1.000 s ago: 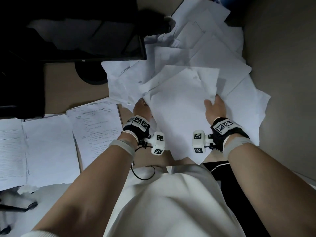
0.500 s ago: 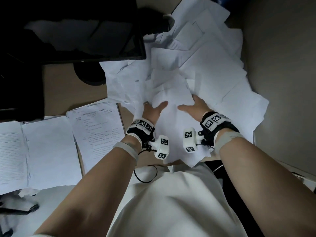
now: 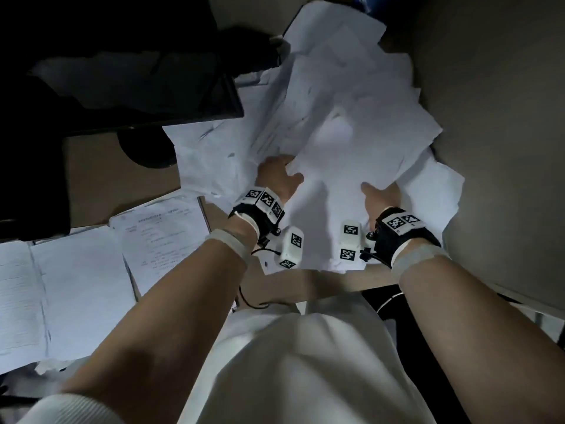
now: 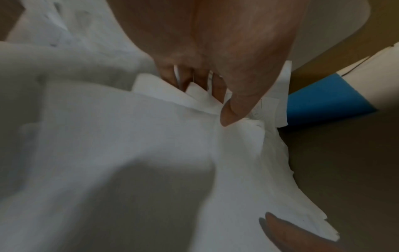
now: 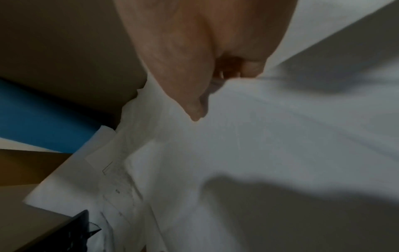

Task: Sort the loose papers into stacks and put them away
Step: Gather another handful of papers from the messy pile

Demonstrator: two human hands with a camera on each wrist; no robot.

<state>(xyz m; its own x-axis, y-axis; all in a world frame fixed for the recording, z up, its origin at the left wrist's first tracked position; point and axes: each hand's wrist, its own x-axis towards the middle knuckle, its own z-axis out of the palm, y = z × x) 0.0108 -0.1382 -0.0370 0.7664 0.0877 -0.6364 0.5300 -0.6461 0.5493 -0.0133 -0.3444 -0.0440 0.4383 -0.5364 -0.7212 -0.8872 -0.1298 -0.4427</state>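
Both grips dig under the loose paper pile [image 3: 336, 142] on the worktop [image 3: 91, 166]: left hand [image 3: 276, 179] pinching sheet edges, right hand [image 3: 382, 198] curled beneath the right edge, beside the wall [image 3: 495, 133].

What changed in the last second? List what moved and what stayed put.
A second ago both hands held a bundle of sheets raised over the loose paper pile. That bundle is now down on the pile. The left hand has pushed its fingers in among the sheets, and the right hand has slid under a sheet's edge. The printed sheets on the left and the dark monitor stayed put.
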